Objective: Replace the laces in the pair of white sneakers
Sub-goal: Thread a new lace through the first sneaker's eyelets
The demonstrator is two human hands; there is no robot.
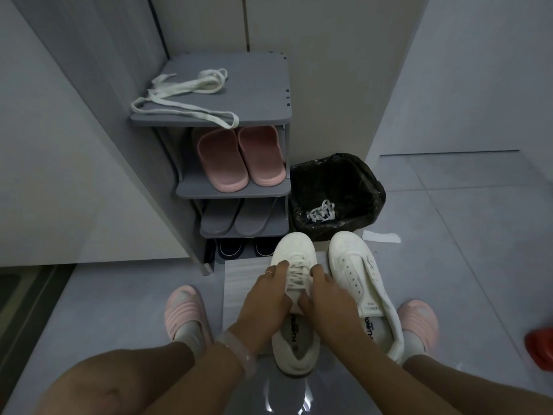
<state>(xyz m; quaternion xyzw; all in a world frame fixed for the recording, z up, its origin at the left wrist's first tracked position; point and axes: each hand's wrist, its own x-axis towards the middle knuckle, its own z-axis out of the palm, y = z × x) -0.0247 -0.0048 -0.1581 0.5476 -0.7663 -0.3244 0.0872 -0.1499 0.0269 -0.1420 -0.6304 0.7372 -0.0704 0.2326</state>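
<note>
Two white sneakers stand side by side on a pale sheet on the floor. The left sneaker (294,253) still has its lace threaded through the eyelets. My left hand (266,298) and my right hand (324,301) lie on either side of its lacing, fingers curled onto the lace (296,275). The right sneaker (356,265) has bare eyelets and no lace. White laces (179,95) lie loose on top of the grey shoe rack (263,85). Another bunched white lace (321,211) lies inside the black-lined bin (344,178).
The rack holds pink slippers (239,157), grey slippers (236,218) and dark shoes at the bottom. A scrap of white paper (381,236) lies by the bin. A red object (541,348) is at the right edge. My feet in pink slippers flank the sneakers.
</note>
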